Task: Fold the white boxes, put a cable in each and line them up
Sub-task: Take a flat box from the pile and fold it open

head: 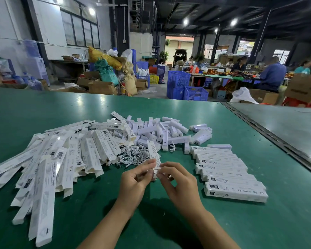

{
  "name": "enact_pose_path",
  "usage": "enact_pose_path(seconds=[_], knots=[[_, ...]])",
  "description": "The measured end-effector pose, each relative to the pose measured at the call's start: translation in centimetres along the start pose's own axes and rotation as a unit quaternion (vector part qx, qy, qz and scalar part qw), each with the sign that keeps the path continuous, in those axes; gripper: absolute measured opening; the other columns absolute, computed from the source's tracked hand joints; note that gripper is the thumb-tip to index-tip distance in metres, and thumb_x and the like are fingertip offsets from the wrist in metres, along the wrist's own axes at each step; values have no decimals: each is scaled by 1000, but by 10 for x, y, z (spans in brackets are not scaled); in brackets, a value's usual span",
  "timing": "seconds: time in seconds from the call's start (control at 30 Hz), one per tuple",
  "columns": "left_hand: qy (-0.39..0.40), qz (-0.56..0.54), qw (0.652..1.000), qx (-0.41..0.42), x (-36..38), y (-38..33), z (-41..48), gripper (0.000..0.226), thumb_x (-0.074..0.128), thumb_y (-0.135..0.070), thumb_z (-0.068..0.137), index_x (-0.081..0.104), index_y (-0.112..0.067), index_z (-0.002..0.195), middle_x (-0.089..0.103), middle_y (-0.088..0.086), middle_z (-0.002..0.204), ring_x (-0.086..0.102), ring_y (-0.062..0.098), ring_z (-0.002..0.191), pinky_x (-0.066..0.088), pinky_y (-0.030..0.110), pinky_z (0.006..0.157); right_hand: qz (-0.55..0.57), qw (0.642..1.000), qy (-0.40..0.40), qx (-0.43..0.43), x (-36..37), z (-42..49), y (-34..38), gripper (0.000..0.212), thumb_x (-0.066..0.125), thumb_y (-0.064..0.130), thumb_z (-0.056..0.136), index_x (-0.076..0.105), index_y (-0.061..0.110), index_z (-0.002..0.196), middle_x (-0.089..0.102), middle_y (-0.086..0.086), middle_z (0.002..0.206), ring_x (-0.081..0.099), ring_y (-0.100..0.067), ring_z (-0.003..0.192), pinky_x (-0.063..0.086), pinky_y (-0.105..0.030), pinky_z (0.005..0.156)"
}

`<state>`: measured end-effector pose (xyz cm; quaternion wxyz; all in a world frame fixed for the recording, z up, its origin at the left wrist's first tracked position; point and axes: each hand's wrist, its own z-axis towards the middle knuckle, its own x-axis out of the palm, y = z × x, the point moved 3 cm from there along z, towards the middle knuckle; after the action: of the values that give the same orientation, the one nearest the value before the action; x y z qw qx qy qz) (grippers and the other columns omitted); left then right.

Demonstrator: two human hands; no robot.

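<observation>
Left hand and right hand pinch box end.

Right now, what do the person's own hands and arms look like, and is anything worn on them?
Both are bare. The left hand and the right hand wear no gloves, and no ring shows on the fingers in view. The left forearm and the right forearm are uncovered to the picture's bottom edge: no sleeves, watch or bracelet.
</observation>
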<state>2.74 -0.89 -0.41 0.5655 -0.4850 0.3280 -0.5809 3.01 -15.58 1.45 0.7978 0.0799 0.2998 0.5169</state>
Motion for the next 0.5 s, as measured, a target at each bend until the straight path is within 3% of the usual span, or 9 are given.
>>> enact_pose_path(seconds=[0.23,0.33,0.5], knots=[[22,4,1000,8,0,0,-1,38,59,13,90,78,-20,97,74,-10,113,64,2,114,53,17,86,26,999,-8,35,0,0,-2,10,75,3,82,73,12,86,68,4,98,62,-6,71,50,-16,65],[33,0,999,12,-2,1,-2,37,63,9,89,80,-23,97,73,-6,117,65,8,116,54,25,93,49,997,-5,65,-2,-1,-2,9,74,5,83,73,13,86,67,9,99,63,-7,72,51,-15,68],[19,22,999,28,-5,2,-1,26,72,-2,85,81,-24,95,73,-4,116,70,16,107,57,32,91,61,994,-8,90,-2,-1,-2,6,76,5,82,74,10,84,67,10,97,65,-7,73,53,-16,66]])
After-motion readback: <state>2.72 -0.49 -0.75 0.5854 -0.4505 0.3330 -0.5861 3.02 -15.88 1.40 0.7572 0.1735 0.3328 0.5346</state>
